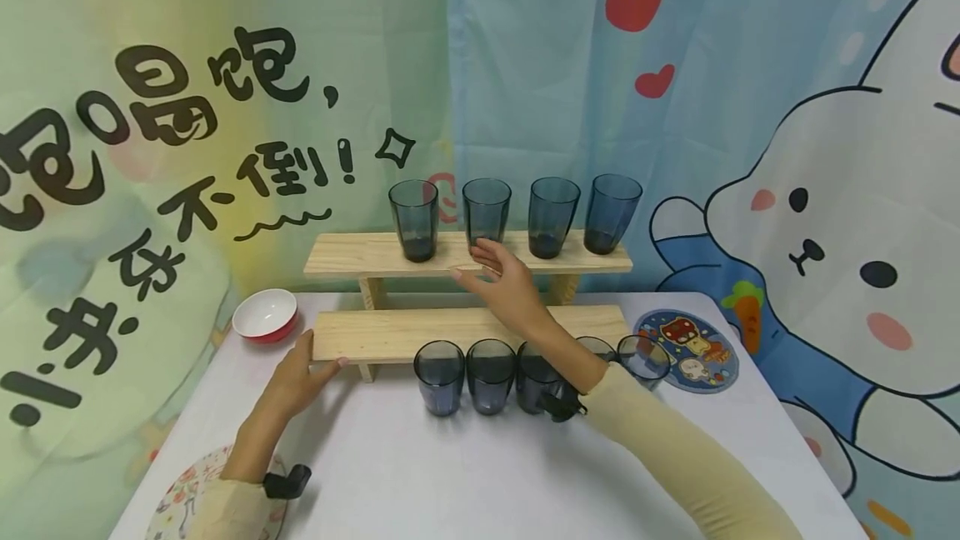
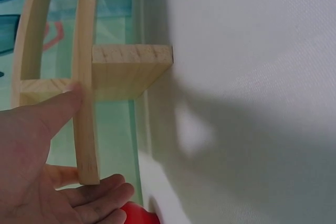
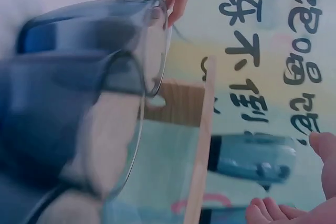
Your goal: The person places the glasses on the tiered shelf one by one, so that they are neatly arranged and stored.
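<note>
My left hand (image 1: 295, 375) grips the left end of the lower wooden board (image 1: 405, 335) of a two-level shelf; its thumb (image 2: 65, 104) lies against the board's edge and the fingers reach past the end. Over the lower board, my right hand (image 1: 510, 286) is raised with relaxed, parted fingers, holding nothing. Its fingertips overlap the base of the second dark blue glass (image 1: 487, 205) from the left on the upper board (image 1: 347, 255); whether they touch it cannot be told. Several such glasses stand on that board.
Several more dark glasses (image 1: 439, 377) stand in a row on the white table (image 1: 420, 473), partly behind my right forearm. A red-and-white bowl (image 1: 266, 315) sits at the left. One round patterned mat (image 1: 693, 352) lies at the right, another (image 1: 197, 486) under my left forearm.
</note>
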Demonstrator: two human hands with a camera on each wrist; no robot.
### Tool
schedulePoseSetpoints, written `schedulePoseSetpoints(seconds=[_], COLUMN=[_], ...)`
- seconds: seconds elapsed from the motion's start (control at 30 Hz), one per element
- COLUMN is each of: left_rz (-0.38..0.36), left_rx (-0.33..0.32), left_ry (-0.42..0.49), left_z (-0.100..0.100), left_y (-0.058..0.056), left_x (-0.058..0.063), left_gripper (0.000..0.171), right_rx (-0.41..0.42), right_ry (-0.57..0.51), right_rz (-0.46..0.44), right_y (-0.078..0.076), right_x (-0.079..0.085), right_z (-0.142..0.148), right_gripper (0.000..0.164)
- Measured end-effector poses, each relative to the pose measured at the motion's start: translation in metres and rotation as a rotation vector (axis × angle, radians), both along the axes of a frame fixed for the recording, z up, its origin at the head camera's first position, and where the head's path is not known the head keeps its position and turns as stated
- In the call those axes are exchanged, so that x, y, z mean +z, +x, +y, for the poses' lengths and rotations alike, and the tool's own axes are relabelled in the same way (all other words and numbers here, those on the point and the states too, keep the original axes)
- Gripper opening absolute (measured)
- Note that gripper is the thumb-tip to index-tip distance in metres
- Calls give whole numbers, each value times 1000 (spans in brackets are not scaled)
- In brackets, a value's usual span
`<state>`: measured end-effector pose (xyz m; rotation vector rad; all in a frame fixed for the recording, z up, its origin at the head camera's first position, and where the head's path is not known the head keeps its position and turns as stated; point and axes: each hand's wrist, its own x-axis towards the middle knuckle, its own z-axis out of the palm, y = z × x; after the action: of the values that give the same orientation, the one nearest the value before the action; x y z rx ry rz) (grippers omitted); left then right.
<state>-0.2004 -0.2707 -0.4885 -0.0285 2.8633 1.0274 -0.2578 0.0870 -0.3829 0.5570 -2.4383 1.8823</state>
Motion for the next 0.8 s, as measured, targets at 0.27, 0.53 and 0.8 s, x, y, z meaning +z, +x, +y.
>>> schedulePoseSetpoints(seconds=[0.27, 0.53, 0.8], left_rz=[-3, -13, -20], left_rx=[5, -5, -2], left_ry=[-15, -12, -9], left_z=[0, 3, 2], left_y=[0, 0, 0], left_x=[0, 6, 4], left_gripper=[95, 97, 96], right_rx=[-76, -379, -532], right_ry=[119, 242, 211], right_rz=[46, 122, 53], right_y=[33, 68, 91], right_x=[-11, -26, -67], right_z=[79, 158, 209], right_gripper=[76, 73, 81])
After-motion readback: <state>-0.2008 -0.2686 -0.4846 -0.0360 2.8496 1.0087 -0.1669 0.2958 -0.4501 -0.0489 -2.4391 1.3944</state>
